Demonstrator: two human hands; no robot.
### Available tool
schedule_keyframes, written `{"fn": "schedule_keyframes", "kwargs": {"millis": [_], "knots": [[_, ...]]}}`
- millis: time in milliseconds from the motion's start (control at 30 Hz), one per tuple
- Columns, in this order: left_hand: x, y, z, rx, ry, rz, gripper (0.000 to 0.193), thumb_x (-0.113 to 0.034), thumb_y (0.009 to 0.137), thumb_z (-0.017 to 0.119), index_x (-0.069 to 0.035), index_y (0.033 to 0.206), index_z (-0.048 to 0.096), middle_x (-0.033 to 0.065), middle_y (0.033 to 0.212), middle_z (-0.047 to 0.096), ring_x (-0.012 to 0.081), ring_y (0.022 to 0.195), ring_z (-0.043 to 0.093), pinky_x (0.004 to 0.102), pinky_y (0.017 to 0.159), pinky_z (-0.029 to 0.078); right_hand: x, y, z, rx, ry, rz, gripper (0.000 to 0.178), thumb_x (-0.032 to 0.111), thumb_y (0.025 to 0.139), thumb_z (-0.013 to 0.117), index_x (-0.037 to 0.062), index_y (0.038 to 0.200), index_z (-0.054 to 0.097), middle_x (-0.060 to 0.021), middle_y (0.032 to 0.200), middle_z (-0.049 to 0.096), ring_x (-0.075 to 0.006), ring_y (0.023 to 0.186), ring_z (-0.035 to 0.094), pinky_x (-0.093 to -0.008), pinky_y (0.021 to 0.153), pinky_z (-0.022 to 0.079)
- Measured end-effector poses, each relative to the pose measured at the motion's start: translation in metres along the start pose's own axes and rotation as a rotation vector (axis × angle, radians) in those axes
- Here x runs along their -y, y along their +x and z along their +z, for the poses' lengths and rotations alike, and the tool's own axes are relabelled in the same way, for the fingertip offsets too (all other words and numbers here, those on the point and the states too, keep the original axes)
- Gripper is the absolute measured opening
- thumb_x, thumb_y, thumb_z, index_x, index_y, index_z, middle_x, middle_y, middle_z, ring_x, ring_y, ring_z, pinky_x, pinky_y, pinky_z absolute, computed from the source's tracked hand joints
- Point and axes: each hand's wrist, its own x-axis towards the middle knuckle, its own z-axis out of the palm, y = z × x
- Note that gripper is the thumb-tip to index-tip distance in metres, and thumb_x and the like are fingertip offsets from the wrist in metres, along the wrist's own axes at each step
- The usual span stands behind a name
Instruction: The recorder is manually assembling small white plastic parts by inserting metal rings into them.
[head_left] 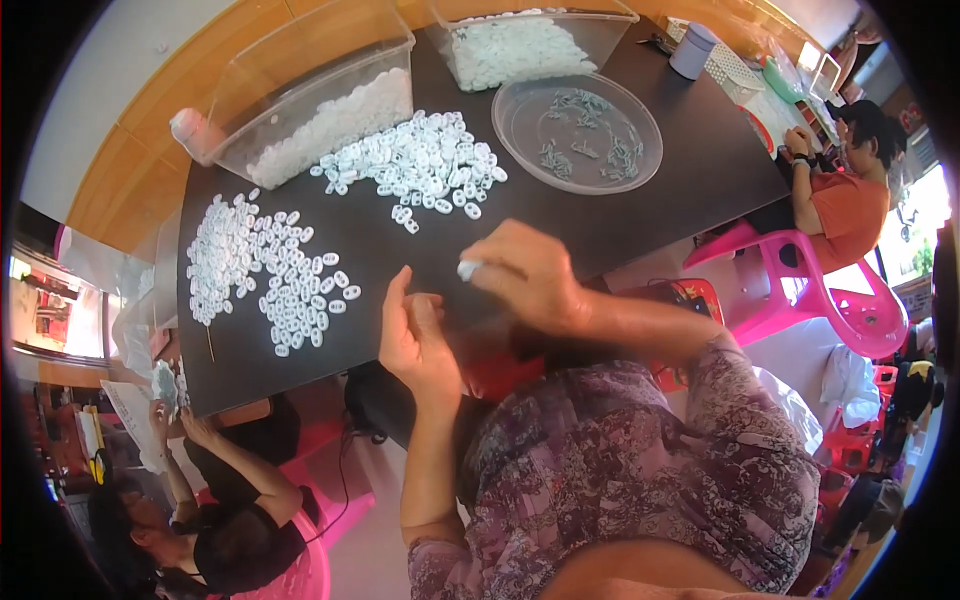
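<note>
My right hand [525,275] is closed, pinching a small white plastic piece [467,270] at its fingertips above the dark table. Facing it, my left hand [415,335] is raised near the table's front edge, its fingers stretched up and apart; I make out nothing in it. Beyond my hands lies a heap of small white oval pieces [425,165], each with dark marks on its face. Two more groups of these ovals [300,300] spread over the left part of the table. A round clear lid [510,130] holds small clusters of thin grey-green parts [620,160].
Two clear bins [330,125] [615,30] full of white pieces stand along the far side of the table [700,150]. A grey lidded cup [693,52] is at the far right. People sit at left and right, on pink plastic chairs [770,280].
</note>
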Motion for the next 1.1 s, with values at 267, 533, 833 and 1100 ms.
{"fn": "schedule_keyframes", "kwargs": {"millis": [267,533,833,1100], "knots": [[0.021,0.072,0.006,0.112,0.789,0.528,0.019,0.001,0.076,0.062,-0.007,0.093,0.064,0.0098,0.074,0.052,0.026,0.069,0.053,0.0356,0.06,0.043,-0.055,0.122,-0.079,-0.144,-0.218,0.187,0.026,0.012,0.075,0.061,0.0019,0.099,0.064,-0.0063,0.073,0.057,-0.0132,0.066,0.051,-0.0283,0.062,0.041],[0.035,0.076,0.01,0.22,0.818,0.522,0.018,0.004,0.07,0.062,-0.006,0.084,0.061,0.0099,0.078,0.051,0.0282,0.076,0.052,0.0387,0.06,0.044,-0.129,0.221,-0.136,-0.334,-0.55,0.03,0.019,0.015,0.072,0.06,0.0075,0.087,0.069,-0.0171,0.08,0.065,-0.033,0.077,0.062,-0.0416,0.07,0.047],[0.031,0.082,0.011,0.262,0.791,0.513,0.022,0.008,0.066,0.066,-0.003,0.084,0.06,0.0102,0.074,0.049,0.0274,0.072,0.052,0.0368,0.063,0.042,-0.162,0.212,-0.123,-0.148,-0.92,-0.078,0.016,0.015,0.072,0.059,0.007,0.082,0.068,-0.0152,0.077,0.064,-0.0329,0.075,0.061,-0.0434,0.069,0.047],[0.019,0.074,0.015,0.284,0.911,0.486,0.021,0.003,0.066,0.068,-0.004,0.081,0.056,0.0101,0.076,0.052,0.0287,0.075,0.053,0.0386,0.064,0.043,-0.112,0.091,-0.098,0.144,-0.694,-0.239,0.009,0.01,0.074,0.062,0.0083,0.082,0.066,-0.0079,0.072,0.057,-0.0279,0.079,0.056,-0.0402,0.068,0.045]]}}
